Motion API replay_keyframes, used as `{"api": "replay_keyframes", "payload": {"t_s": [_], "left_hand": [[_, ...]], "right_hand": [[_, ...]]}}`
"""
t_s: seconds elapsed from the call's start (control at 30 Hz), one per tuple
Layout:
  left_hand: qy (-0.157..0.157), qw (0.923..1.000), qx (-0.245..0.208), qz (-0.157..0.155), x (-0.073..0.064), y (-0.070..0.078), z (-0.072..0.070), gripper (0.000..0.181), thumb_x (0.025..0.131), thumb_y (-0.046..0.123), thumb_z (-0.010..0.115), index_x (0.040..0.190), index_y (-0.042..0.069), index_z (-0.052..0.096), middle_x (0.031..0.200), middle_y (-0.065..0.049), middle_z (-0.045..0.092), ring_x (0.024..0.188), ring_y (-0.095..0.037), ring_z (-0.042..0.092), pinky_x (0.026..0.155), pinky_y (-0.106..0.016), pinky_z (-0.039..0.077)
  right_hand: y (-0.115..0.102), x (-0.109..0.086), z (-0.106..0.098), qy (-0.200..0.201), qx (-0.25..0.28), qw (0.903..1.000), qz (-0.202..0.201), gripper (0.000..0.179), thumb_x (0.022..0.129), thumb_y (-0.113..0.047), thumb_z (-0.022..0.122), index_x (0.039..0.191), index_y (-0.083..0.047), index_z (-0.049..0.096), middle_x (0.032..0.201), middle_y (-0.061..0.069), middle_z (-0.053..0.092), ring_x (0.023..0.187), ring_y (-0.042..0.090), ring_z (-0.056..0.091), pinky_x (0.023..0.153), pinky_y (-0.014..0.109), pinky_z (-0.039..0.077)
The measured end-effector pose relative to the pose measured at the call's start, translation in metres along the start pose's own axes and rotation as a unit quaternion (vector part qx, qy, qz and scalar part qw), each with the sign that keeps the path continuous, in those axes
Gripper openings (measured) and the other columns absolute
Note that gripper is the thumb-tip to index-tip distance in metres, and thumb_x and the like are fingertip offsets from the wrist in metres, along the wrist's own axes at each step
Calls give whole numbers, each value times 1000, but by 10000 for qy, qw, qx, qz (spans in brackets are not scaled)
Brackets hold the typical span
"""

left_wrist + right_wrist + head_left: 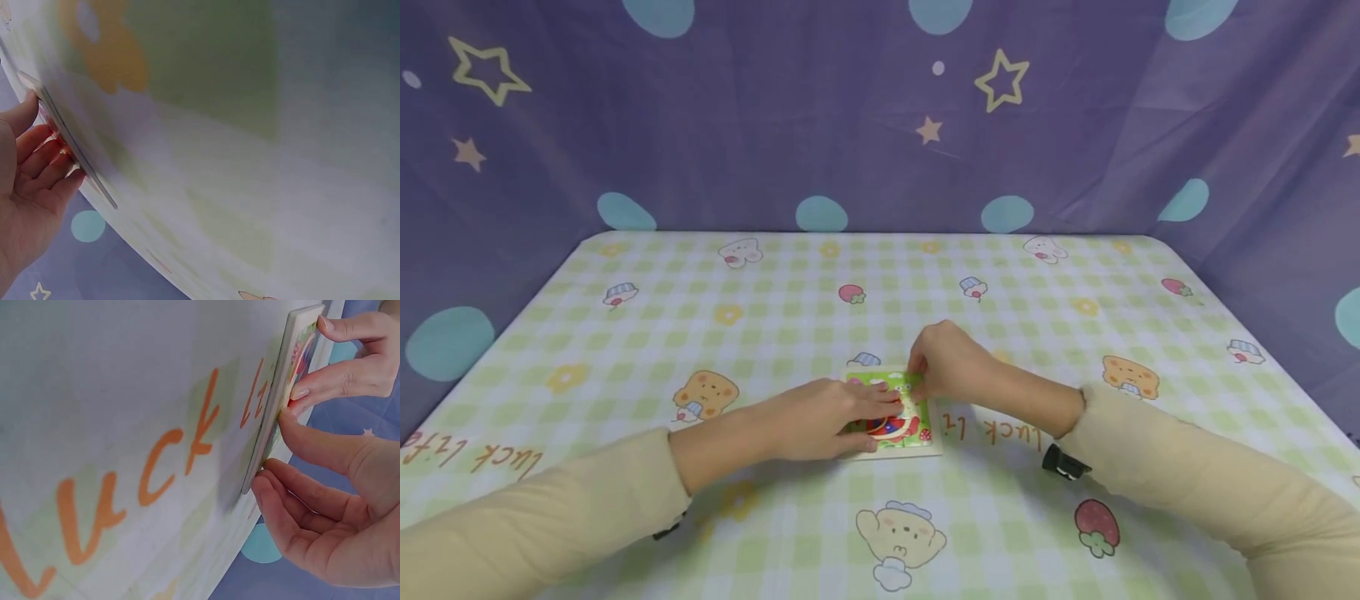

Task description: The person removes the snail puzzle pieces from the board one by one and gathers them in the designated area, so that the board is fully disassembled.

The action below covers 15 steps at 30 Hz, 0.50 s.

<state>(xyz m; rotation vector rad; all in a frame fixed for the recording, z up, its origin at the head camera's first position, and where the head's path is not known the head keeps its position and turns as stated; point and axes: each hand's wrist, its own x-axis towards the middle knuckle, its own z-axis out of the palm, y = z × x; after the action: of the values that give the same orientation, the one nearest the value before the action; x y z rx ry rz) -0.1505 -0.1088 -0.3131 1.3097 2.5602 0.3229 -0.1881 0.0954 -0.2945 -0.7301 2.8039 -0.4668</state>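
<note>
A small square puzzle board (936,446) with a pale rim lies flat on the tablecloth, its green picture showing a red and blue figure. My left hand (820,419) reaches over it from the left. Its fairly straight fingers (880,401) rest on the picture, and the thumb touches the near left part. At the far right corner, my right hand (951,362) has curled fingers. In the right wrist view, the right thumb (306,439) presses the face while the bent fingers (275,497) hold the corner's edge. Part of the picture is hidden under both hands.
A checked green and white tablecloth (790,333) with printed animals, fruit and lettering covers the table. Behind it hangs a purple curtain (820,125) with stars and blue spots. A dark wrist strap piece (1064,463) shows under the right sleeve.
</note>
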Motion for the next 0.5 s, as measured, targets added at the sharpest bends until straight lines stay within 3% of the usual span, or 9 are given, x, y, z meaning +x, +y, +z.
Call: {"api": "replay_keyframes", "payload": {"t_s": [0.37, 0.5], "left_hand": [[9, 10000, -35, -69, 2, 1, -2, 53, 92, 33, 64, 139, 13, 52, 146, -3, 48, 138, -21, 45, 111, -42, 42], [-14, 10000, -17, -5, 3, 1, -2, 52, 91, 33, 65, 138, 13, 53, 144, -2, 51, 137, -21, 46, 112, -42, 42]], "right_hand": [[3, -1, -1, 246, 101, 9991, -329, 22, 67, -14, 88, 82, -4, 76, 76, 5, 72, 66, 10, 58, 60, 17, 49], [4, 3, -1, 139, 250, 9995, -130, 23, 64, -14, 89, 80, -5, 76, 75, 5, 73, 66, 10, 61, 61, 17, 52]]}}
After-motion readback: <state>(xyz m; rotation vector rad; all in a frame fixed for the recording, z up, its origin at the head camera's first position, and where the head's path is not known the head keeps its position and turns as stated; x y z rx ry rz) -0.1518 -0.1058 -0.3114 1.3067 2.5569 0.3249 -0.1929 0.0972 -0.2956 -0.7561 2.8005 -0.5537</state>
